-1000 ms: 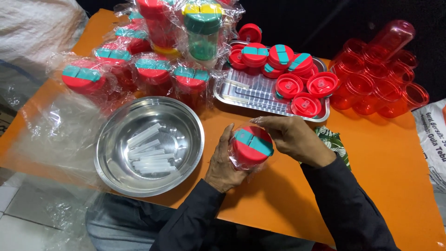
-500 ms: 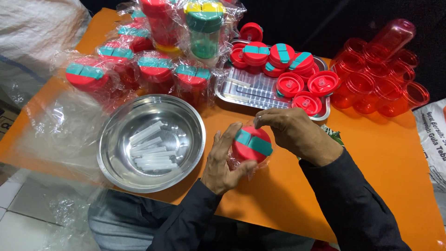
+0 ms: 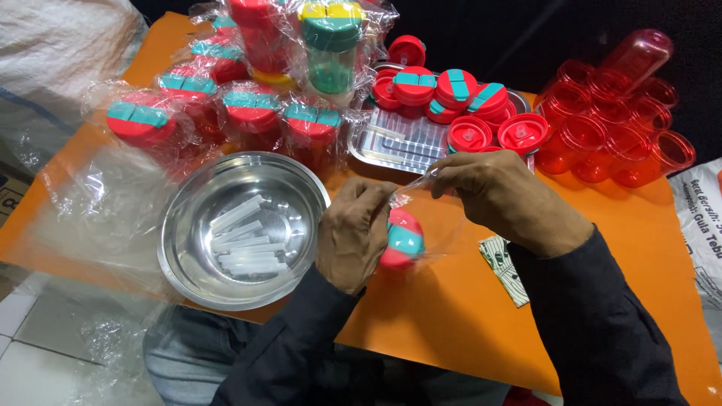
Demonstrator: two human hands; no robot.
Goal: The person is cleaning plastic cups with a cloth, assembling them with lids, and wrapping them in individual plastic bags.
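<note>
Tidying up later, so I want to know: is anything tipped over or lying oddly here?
Yes. One clear red jar lies tipped on its side atop the upright empty jars at the far right. A small patterned packet lies loose by the right hand.

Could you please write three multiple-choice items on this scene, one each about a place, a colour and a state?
1. Where does the steel bowl sit, as the camera sees it?
A. left of the hands
B. right of the hands
C. on the metal tray

2. What colour is the table?
A. white
B. orange
C. blue

3. How is the red jar between the left hand and right hand?
A. bare
B. lidless
C. in a clear plastic bag

Answers: 1 A, the bowl lies left of both hands. 2 B, the bare top is orange. 3 C, clear film surrounds the jar and both hands pinch it.
</note>
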